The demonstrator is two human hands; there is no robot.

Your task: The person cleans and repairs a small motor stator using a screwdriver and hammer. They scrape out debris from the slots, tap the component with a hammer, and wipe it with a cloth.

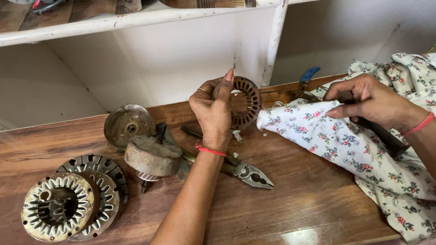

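**benchfan:** Nearest the front edge of the desk (303, 208) it's mostly bare wood, then a pair of pliers (250, 175) lying flat just past the left forearm. Off to the left sit the stacked wound stators (69, 203), with a round metal cap (153, 156) and a dished cover plate (127, 123) a bit further back.

**coilguy:** And what's actually in hand?

**benchfan:** Left hand (212, 111) is curled around a rusty laminated stator ring (244, 101), held up on edge above the back of the desk, fingers wrapped over its left rim with the forefinger pointing up. Right hand (365, 103) is closed on a dark tool handle (375, 128) while also pressing into the floral cloth (365, 157). What the tool's tip is, I can't tell; the cloth hides it.

**coilguy:** How would that ring handle, you reckon?

**benchfan:** I'd guess stiff and fairly heavy for its size, since it looks like stacked steel. The rust probably gives decent grip, but the inner teeth look sharp-edged, so I'd hold it by the outer rim like that. The cloth is soft and floppy. Behind it all there's a blue-handled tool (308, 76) by the white shelf post (278, 18).
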